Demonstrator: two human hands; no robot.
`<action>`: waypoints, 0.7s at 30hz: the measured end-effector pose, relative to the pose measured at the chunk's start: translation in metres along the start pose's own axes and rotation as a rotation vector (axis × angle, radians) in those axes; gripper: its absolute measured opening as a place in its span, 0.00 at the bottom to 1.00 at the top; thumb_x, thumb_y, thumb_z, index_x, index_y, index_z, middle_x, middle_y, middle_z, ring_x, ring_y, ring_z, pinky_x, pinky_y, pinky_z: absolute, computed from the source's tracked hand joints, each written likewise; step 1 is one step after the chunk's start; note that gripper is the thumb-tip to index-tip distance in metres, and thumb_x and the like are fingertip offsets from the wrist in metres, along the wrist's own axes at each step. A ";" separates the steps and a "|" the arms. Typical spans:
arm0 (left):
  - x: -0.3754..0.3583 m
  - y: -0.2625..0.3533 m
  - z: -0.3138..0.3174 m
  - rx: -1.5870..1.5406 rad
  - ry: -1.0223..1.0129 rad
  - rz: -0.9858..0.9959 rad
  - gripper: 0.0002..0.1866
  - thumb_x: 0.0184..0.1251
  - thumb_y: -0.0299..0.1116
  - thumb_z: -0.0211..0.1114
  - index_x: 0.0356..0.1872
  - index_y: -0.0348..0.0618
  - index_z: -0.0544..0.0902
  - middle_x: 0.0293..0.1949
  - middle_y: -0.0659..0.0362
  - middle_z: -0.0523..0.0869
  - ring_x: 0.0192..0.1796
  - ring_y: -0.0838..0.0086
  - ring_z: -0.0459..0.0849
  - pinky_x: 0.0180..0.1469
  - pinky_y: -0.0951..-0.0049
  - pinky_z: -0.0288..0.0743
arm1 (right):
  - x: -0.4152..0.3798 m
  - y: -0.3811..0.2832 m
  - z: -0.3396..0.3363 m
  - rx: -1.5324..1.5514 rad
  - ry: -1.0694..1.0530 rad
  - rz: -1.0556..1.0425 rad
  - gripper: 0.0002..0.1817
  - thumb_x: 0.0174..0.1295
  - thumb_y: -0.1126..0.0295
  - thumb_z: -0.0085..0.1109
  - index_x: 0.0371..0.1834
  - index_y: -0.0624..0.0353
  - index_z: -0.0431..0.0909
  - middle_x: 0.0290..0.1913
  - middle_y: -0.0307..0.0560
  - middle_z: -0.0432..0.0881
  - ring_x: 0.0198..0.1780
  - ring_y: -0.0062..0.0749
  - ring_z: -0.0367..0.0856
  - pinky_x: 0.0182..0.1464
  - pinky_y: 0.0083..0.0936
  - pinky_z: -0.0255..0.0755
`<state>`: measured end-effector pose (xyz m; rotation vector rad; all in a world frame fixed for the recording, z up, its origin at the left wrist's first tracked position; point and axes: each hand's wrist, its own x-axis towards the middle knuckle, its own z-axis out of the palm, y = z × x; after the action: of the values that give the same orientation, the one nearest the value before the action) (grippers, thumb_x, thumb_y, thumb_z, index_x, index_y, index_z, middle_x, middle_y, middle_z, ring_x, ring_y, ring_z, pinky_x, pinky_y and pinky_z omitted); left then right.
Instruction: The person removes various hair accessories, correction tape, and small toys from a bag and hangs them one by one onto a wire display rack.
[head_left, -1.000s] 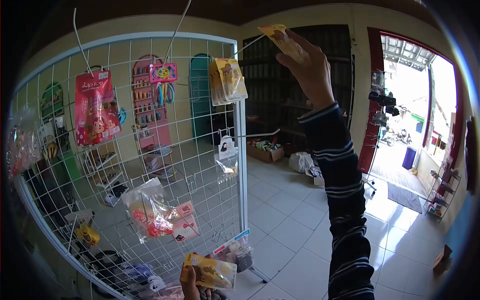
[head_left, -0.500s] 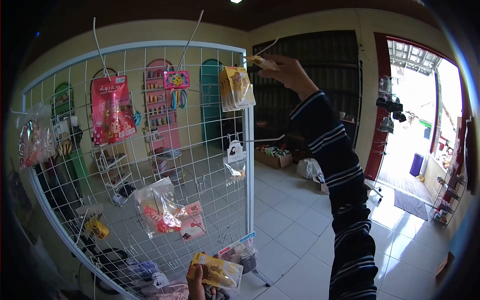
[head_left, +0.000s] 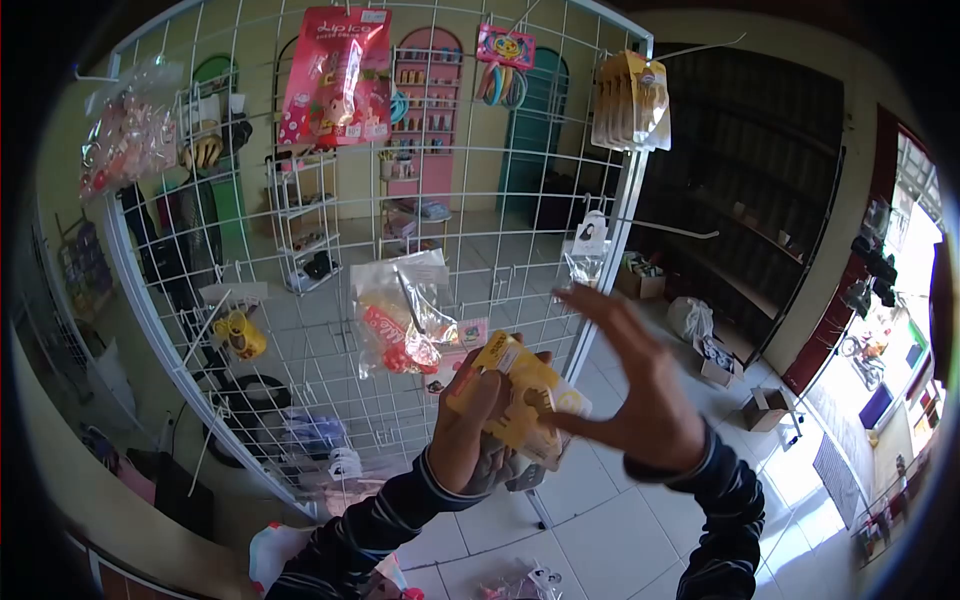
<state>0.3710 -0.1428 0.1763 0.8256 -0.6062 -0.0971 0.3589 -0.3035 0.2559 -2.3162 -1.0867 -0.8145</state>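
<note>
My left hand (head_left: pixel 462 430) grips yellow carded packs (head_left: pixel 520 392) in front of the wire grid, its thumb pressed across the front. To the right, my right hand (head_left: pixel 655 395) is open with fingers spread, its thumb tip at the right part of these packs. Above, similar yellow packs (head_left: pixel 632 100) hang in a row from a hook at the grid's upper right corner. Behind my hands is the white wire grid panel (head_left: pixel 500 265), carrying a small clear bag (head_left: pixel 583 262) with a white header card beside my right fingertips.
On the grid hang a red Lip Ice pouch (head_left: pixel 338 80), hair ties (head_left: pixel 505 75) on a pink card and a clear bag (head_left: pixel 405 315) with red items. A bare hook (head_left: pixel 695 42) juts out at upper right. Boxes (head_left: pixel 765 410) stand on the tiled floor.
My right hand has come down from the upper hook, leaving its pack behind, and reached the packs in my left hand. My left hand has risen, and the view has tilted down and shifted left.
</note>
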 end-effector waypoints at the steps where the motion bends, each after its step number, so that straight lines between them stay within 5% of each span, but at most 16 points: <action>1: 0.001 -0.006 0.003 -0.010 0.002 -0.011 0.22 0.62 0.43 0.46 0.53 0.39 0.61 0.45 0.52 0.74 0.36 0.78 0.76 0.24 0.88 0.69 | -0.013 -0.006 0.014 0.063 -0.104 0.088 0.43 0.34 0.60 0.68 0.58 0.51 0.57 0.55 0.62 0.58 0.49 0.56 0.68 0.48 0.40 0.67; 4: 0.003 -0.023 0.014 0.079 0.150 0.013 0.24 0.62 0.45 0.45 0.52 0.37 0.61 0.37 0.57 0.73 0.31 0.82 0.76 0.21 0.88 0.67 | -0.029 -0.004 0.031 0.117 -0.148 0.211 0.42 0.32 0.65 0.67 0.57 0.48 0.57 0.52 0.59 0.60 0.44 0.53 0.72 0.44 0.36 0.70; 6: -0.004 -0.029 0.000 0.079 0.024 -0.013 0.27 0.61 0.48 0.46 0.53 0.36 0.60 0.39 0.55 0.73 0.27 0.82 0.75 0.20 0.88 0.66 | -0.031 0.002 0.016 0.117 -0.106 0.244 0.41 0.32 0.67 0.66 0.56 0.49 0.59 0.52 0.59 0.61 0.43 0.52 0.72 0.44 0.35 0.70; 8: -0.003 -0.027 -0.002 0.149 -0.049 0.003 0.33 0.58 0.54 0.46 0.55 0.34 0.57 0.43 0.50 0.73 0.18 0.83 0.73 0.17 0.88 0.65 | -0.025 0.007 -0.004 0.185 -0.057 0.050 0.38 0.31 0.69 0.65 0.53 0.53 0.64 0.45 0.56 0.68 0.40 0.49 0.73 0.43 0.31 0.70; 10: -0.006 -0.023 -0.005 0.250 -0.069 0.032 0.39 0.56 0.60 0.43 0.56 0.32 0.55 0.48 0.44 0.71 0.11 0.83 0.69 0.13 0.87 0.64 | -0.004 0.016 -0.051 -0.041 0.322 0.021 0.34 0.32 0.67 0.68 0.48 0.63 0.67 0.36 0.51 0.75 0.39 0.35 0.75 0.38 0.25 0.72; 13: -0.016 -0.030 -0.014 0.285 0.023 -0.025 0.36 0.57 0.59 0.41 0.54 0.34 0.58 0.46 0.44 0.72 0.10 0.84 0.67 0.12 0.86 0.64 | 0.056 0.055 -0.133 -0.133 0.754 -0.121 0.34 0.37 0.64 0.67 0.51 0.60 0.67 0.29 0.46 0.77 0.23 0.20 0.76 0.28 0.16 0.73; 15: -0.021 -0.033 -0.014 0.263 0.046 -0.048 0.35 0.58 0.58 0.41 0.54 0.34 0.59 0.46 0.45 0.72 0.10 0.84 0.66 0.12 0.85 0.64 | 0.084 0.060 -0.170 -0.360 0.762 0.184 0.32 0.38 0.59 0.66 0.49 0.56 0.70 0.23 0.43 0.77 0.20 0.19 0.75 0.27 0.15 0.73; 21: -0.030 -0.031 -0.023 0.242 0.080 -0.073 0.30 0.61 0.54 0.40 0.51 0.35 0.62 0.45 0.45 0.73 0.08 0.83 0.64 0.12 0.84 0.65 | 0.106 0.066 -0.181 -0.376 0.687 0.254 0.28 0.39 0.56 0.65 0.47 0.50 0.73 0.17 0.36 0.75 0.17 0.14 0.73 0.26 0.13 0.72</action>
<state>0.3629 -0.1396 0.1282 1.0819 -0.5185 -0.0578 0.4081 -0.3971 0.4491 -2.1041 -0.3539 -1.6453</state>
